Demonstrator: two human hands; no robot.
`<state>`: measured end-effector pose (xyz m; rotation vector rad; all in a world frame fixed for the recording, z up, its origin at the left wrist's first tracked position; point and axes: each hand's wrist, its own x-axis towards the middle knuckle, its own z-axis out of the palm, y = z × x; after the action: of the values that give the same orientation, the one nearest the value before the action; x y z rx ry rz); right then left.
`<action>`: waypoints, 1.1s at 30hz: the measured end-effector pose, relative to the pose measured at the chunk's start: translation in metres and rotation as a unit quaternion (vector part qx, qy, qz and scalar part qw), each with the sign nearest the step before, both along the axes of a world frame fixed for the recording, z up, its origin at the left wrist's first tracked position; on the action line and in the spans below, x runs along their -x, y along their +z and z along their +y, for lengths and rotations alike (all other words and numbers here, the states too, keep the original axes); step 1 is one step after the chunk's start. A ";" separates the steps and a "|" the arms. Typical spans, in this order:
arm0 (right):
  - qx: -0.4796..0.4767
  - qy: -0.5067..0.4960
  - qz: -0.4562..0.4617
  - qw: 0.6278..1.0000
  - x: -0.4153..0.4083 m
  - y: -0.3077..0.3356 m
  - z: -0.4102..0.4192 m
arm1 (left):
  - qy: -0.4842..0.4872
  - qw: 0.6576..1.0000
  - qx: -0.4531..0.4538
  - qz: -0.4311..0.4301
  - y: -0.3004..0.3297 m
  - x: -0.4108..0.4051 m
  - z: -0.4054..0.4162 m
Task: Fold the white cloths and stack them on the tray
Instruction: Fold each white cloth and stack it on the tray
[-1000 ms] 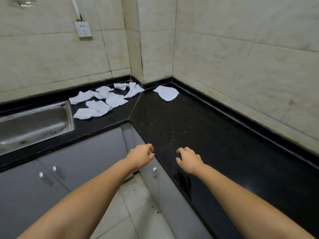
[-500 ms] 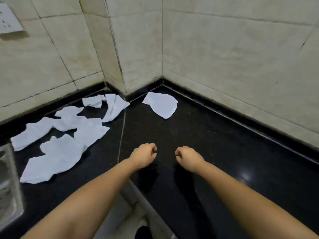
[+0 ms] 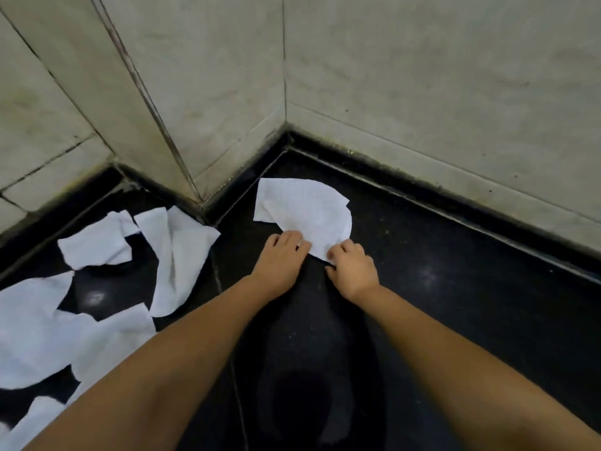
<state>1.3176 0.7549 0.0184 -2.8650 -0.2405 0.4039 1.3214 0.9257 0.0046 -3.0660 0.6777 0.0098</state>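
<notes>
**Both hands on the corner cloth**

I see my left hand (image 3: 281, 255) and right hand (image 3: 353, 266) at the near edge of one white cloth (image 3: 305, 211), centre frame, fingers curled onto it. Roughly six more loose cloths (image 3: 175, 255) lie scattered lower left on the black counter (image 3: 455, 304).

White cloths: one is seen apart in the corner (image 3: 305, 213); at least five more are counted in the scattered group at left (image 3: 177, 255), their overlaps leaving the exact total uncertain. Hands: two, left (image 3: 281, 255) and right (image 3: 353, 266). Desk (image 3: 455, 304): one, black.
</notes>
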 end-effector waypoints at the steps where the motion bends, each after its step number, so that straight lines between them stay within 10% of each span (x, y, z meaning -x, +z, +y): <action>1: 0.008 -0.006 -0.010 1.000 -0.003 -0.004 0.001 | -0.011 1.000 -0.011 -0.011 -0.006 -0.006 0.003; 19: -0.340 -0.185 -0.135 0.912 0.027 0.086 -0.068 | 0.066 0.974 0.215 -0.035 0.045 0.013 0.028; 33: -0.339 -0.105 0.117 0.928 0.201 0.035 -0.154 | 0.230 0.857 0.415 0.203 0.027 0.233 0.001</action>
<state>1.1170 0.6012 0.0537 -2.1134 -0.0163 0.4981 1.0881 0.9266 0.0311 -4.0375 -0.1758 0.5067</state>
